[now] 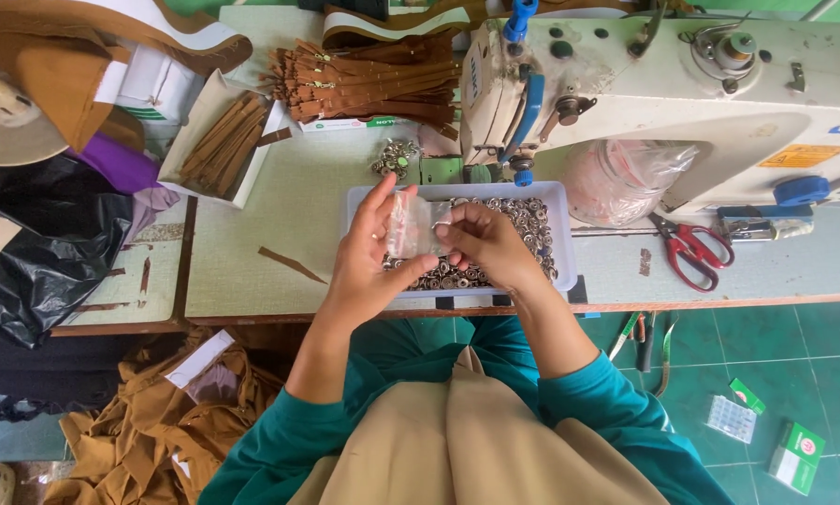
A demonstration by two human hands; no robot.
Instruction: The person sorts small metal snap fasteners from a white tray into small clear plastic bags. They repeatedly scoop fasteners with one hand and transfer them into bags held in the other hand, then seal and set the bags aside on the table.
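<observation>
My left hand (369,262) holds a small clear plastic bag (409,226) by its left side, thumb and fingers pinching it. My right hand (485,245) pinches the bag's right edge at the top, with a small metal ring at its fingertips. Both hands hover over a shallow white plastic tray (558,201) filled with several round metal snap buttons (528,217). The tray sits on the pale green sewing table (280,234) in front of me.
A white sewing machine (682,84) stands behind the tray, with a clear plastic bag (621,178) under its arm. Red-handled scissors (689,248) lie to the right. Brown zippers (364,84), a box of brown strips (219,140) and a black bag (36,252) sit left.
</observation>
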